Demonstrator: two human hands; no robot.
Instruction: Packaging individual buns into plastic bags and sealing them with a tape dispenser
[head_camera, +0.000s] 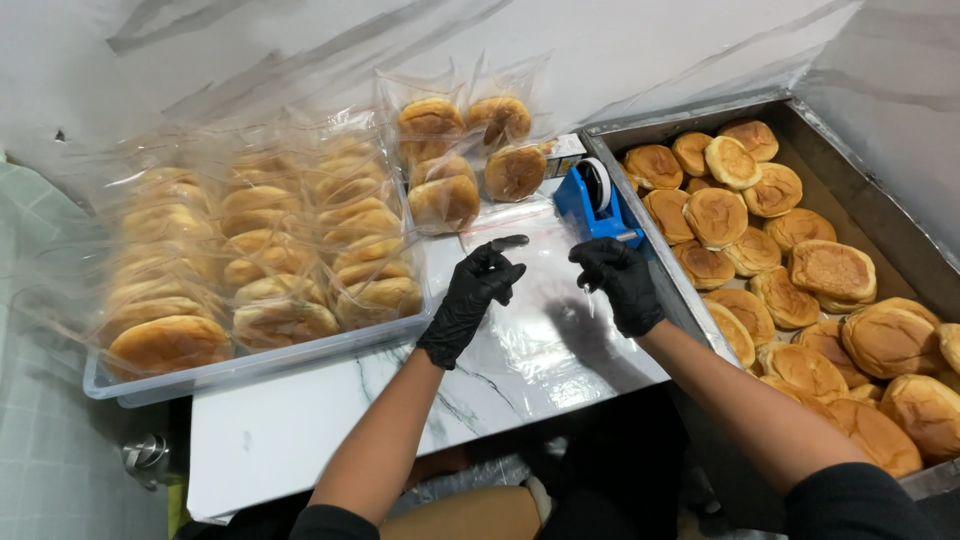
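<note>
We see both hands in black gloves above a white marble-patterned table. The left hand has thumb and forefinger pinched together on the near edge of a clear plastic bag, which lies flat on the table between and ahead of the hands. The right hand curls its fingers closed at the bag's right side, just below a blue tape dispenser; we cannot tell whether it grips the bag or a strip of tape. The dispenser stands at the table's right edge, touching the rim of a metal tray that holds many loose golden buns packed side by side and partly stacked. Behind the flat bag, near the wall, we note several bagged buns in clear wrappers, some leaning on one another. To the left, a clear plastic tub holds rows of similar wrapped buns laid overlapping. Both forearms are bare, with dark sleeves at the lower frame edge.
</note>
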